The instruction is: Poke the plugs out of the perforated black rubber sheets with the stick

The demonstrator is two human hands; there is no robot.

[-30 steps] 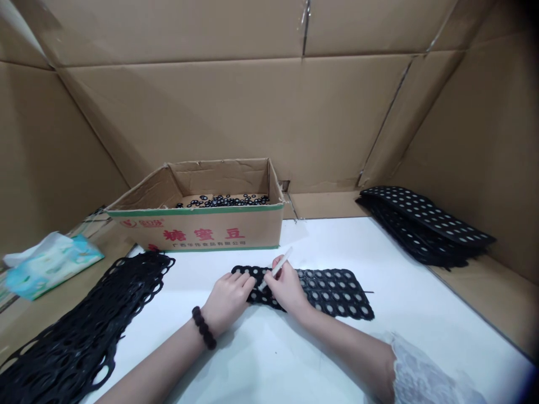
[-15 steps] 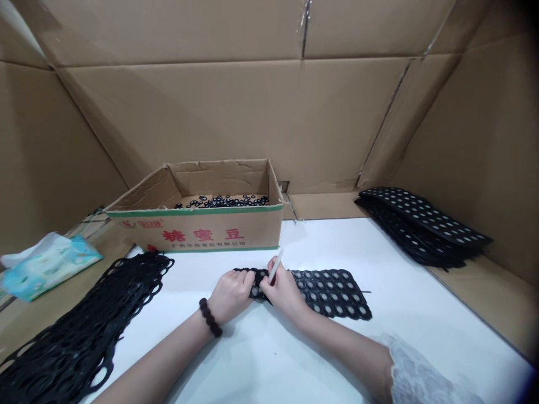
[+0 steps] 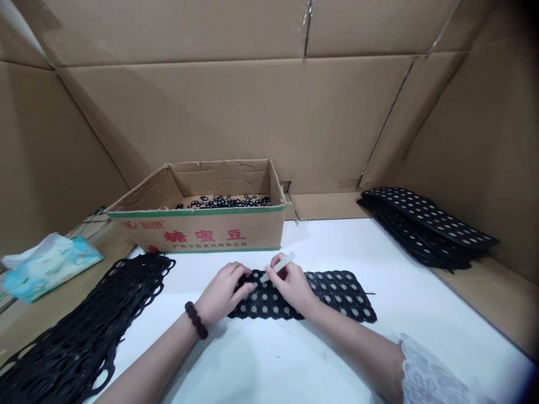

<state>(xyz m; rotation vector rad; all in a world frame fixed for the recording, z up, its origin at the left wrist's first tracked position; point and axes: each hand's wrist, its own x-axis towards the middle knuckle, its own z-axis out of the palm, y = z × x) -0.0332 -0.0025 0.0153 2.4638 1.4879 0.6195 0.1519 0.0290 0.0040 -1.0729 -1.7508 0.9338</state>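
Note:
A black rubber sheet [image 3: 337,280] with rows of pale round spots lies flat on the white table. My right hand [image 3: 290,283] is closed around a slim whitish pen-like stick [image 3: 280,266]. The stick's lower end points at the sheet's upper left part, touching it or just above. At the sheet's left end rests my left hand [image 3: 225,289], thumb and fingers apart, a dark beaded bracelet on the wrist. Part of the sheet is covered by both hands.
Behind the hands stands an open cardboard box [image 3: 202,230] with many small black rings [image 3: 227,202] in it. Black sheets with large holes [image 3: 84,325] lie at left, near a tissue pack [image 3: 53,266]. Spotted black sheets [image 3: 425,224] are stacked at right. Cardboard walls [image 3: 219,112] enclose the table.
My left hand has loosened its fingers and shifted left, uncovering more of the sheet's left end. My right hand has tilted the stick further over to the right.

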